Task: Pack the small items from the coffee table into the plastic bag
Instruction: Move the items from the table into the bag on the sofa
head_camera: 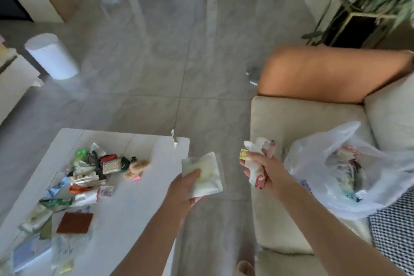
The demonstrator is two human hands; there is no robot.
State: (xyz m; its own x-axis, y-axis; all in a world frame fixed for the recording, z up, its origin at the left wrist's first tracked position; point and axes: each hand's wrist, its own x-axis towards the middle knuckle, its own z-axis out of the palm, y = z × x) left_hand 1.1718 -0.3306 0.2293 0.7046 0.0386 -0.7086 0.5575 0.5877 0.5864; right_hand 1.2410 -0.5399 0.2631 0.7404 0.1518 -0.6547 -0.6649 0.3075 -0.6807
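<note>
My left hand (187,188) grips a flat white square packet (205,173) just off the right edge of the white coffee table (139,197). My right hand (263,169) holds a crumpled white tissue (254,148) and a small yellow wrapper (243,154) above the sofa seat. The clear plastic bag (349,170) lies open on the sofa to the right of that hand, with several items inside. A pile of small wrappers and oddments (89,175) covers the left part of the table, with a brown square pad (75,223) near the front.
The cream sofa (298,123) fills the right, with another person's bare leg (331,74) across it and a checked cloth (394,235) at the lower right. A white cylindrical bin (52,56) stands on the grey tiled floor at left. A potted plant (367,6) stands at the back right.
</note>
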